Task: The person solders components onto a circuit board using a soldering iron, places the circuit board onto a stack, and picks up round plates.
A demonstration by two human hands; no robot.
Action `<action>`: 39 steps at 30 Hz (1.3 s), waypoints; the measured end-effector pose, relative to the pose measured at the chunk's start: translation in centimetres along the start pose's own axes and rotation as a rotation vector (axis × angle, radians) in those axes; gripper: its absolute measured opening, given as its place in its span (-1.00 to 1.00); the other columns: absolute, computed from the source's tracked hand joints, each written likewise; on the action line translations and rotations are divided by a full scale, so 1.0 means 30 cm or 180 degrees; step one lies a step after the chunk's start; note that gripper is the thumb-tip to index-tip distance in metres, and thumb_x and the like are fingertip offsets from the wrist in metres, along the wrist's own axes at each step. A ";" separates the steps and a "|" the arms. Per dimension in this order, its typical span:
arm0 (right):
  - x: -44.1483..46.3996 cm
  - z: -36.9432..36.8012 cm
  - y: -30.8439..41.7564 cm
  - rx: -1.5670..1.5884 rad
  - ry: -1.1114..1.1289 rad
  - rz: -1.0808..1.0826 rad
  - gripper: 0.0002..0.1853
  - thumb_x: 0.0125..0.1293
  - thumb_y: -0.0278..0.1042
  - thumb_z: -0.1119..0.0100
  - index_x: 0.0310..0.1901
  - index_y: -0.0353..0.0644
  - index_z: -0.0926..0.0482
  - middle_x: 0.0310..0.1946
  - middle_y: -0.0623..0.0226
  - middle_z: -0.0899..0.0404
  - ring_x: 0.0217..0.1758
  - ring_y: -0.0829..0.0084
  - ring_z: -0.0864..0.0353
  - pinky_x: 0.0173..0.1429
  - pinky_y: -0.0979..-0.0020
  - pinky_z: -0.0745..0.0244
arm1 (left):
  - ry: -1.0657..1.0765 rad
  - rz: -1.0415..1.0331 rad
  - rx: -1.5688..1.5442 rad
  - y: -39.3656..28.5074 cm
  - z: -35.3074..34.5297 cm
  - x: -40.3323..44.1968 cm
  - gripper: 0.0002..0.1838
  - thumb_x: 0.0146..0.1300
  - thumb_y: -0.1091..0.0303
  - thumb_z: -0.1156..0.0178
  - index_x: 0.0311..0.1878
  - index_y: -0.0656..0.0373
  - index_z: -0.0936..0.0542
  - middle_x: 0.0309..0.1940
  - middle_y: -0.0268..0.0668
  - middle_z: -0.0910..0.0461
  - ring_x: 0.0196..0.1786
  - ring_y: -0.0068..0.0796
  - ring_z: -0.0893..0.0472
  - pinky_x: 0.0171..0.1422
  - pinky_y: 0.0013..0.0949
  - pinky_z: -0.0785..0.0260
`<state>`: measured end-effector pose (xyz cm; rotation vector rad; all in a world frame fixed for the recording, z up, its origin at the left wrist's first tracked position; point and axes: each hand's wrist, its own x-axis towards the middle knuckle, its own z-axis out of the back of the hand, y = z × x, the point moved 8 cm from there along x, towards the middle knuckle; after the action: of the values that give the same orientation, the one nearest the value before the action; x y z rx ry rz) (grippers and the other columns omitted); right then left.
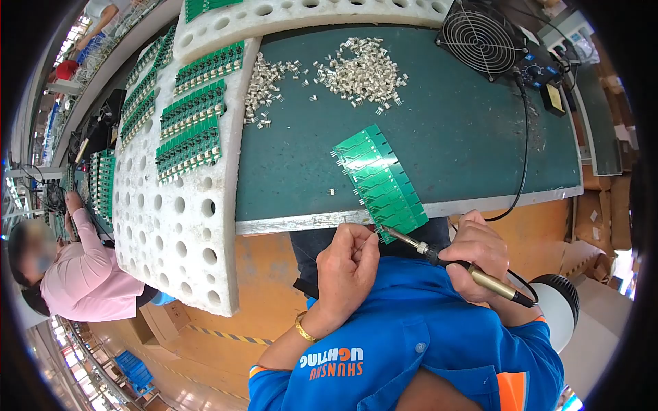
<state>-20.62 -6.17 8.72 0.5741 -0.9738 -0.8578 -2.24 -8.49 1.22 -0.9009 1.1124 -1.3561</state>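
Observation:
My right hand (478, 255) grips a soldering iron (492, 283), whose metal tip points left at the near corner of a green circuit board (384, 183). The board lies slanted on the green work surface, its near end at the metal edge. Small connectors line its left side. My left hand (349, 264) is closed in a pinch beside that near corner, close to the iron's tip. What its fingers hold, if anything, is too small to make out. One loose white connector (331, 192) lies left of the board.
Piles of small connectors (363, 72) lie at the back of the table (466, 157). White foam with holes (181, 226) at left bears several filled boards (188, 147). A fan (483, 40) and a control box (538, 70) stand back right. A person in pink (89, 274) works at far left.

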 end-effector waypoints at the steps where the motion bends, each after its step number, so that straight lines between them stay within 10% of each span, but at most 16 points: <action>1: 0.000 0.000 -0.001 -0.0001 -0.0001 0.0000 -0.83 0.05 -0.45 -0.27 -0.28 -0.21 -0.59 -0.59 0.34 -0.53 -0.61 0.38 -0.42 -0.37 0.32 -0.24 | -0.0007 0.0008 -0.0003 0.000 0.000 0.000 -0.91 0.30 0.53 -0.17 -0.30 0.26 -0.45 -0.64 -0.51 -0.38 -0.58 -0.82 -0.28 -0.52 -0.63 -0.11; 39: -0.004 0.002 0.009 0.0019 0.0066 0.0008 -0.82 0.03 -0.45 -0.30 -0.29 -0.20 -0.57 -0.61 0.36 -0.50 -0.64 0.39 -0.40 -0.37 0.31 -0.24 | 0.0083 -0.0008 0.0018 0.003 -0.003 0.000 -0.90 0.28 0.52 -0.20 -0.33 0.27 -0.48 -0.64 -0.50 -0.42 -0.59 -0.82 -0.30 -0.53 -0.64 -0.13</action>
<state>-20.61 -5.92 8.88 0.5856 -0.9582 -0.8454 -2.29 -8.48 1.10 -0.8832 1.1272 -1.3758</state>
